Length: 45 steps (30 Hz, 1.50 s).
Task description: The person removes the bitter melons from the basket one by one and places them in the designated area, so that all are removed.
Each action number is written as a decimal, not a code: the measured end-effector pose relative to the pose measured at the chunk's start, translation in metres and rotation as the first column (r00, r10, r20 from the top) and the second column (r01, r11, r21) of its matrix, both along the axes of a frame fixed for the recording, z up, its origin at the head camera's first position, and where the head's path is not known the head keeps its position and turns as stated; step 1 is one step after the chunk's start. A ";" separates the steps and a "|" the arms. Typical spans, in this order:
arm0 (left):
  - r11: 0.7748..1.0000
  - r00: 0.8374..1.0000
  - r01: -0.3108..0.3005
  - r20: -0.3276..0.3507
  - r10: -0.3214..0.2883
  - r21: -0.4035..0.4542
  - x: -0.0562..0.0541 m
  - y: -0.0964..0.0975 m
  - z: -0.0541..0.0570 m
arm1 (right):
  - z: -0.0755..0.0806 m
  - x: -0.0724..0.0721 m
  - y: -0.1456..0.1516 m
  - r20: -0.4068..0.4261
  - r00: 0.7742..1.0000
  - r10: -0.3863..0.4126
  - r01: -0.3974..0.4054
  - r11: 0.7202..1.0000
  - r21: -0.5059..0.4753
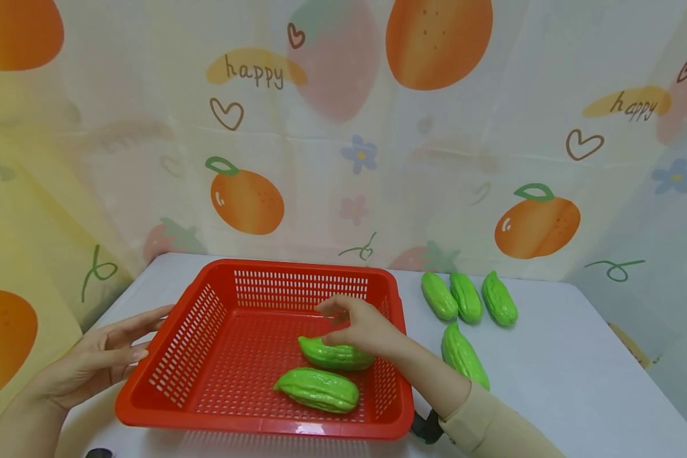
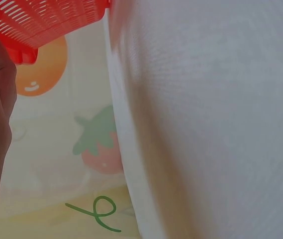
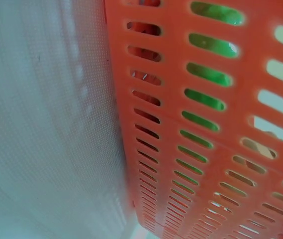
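Inside the red slotted plastic basket [image 1: 246, 331], two glossy green bitter melons lie side by side at the right: a rear one [image 1: 338, 357] and a front one [image 1: 320, 391]. My right hand [image 1: 360, 324] reaches over the right rim, thumb and fingers spread apart above the rear melon; the thumb overlaps it in the head view. At the basket's left rim, my left hand [image 1: 100, 356] holds on, its thumb on the edge and other fingers partly hidden behind it. The right wrist view looks at the basket wall [image 3: 166, 119], with green showing through its slots.
Several more bitter melons [image 1: 466, 299] lie on the white tabletop [image 1: 555, 356] right of the basket, one [image 1: 464, 356] nearer than the others. Behind the table hangs a fruit-patterned curtain [image 1: 435, 159]. A black object [image 1: 426, 427] shows under the right forearm.
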State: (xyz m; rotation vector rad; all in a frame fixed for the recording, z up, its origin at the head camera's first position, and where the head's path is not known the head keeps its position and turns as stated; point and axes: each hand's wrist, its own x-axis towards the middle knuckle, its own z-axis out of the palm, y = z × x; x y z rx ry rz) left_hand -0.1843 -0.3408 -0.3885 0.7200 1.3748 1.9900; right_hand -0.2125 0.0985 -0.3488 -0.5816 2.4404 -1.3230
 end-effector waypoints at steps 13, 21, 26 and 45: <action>0.999 0.999 0.038 0.025 -0.038 0.020 -0.001 0.000 0.001 | -0.001 0.003 -0.001 0.013 0.999 0.037 -0.038 0.992 0.118; 0.999 0.999 0.039 0.013 -0.039 0.020 0.000 0.000 0.002 | 0.001 0.005 -0.002 0.026 0.998 0.056 -0.060 0.983 0.174; 0.999 0.999 0.031 0.013 -0.031 0.019 0.001 0.001 0.002 | 0.002 0.007 -0.003 0.037 0.998 0.058 -0.064 0.975 0.211; 1.000 1.000 0.018 0.006 -0.018 0.019 0.001 0.001 0.002 | 0.001 0.009 -0.005 0.042 0.996 0.082 -0.091 0.934 0.346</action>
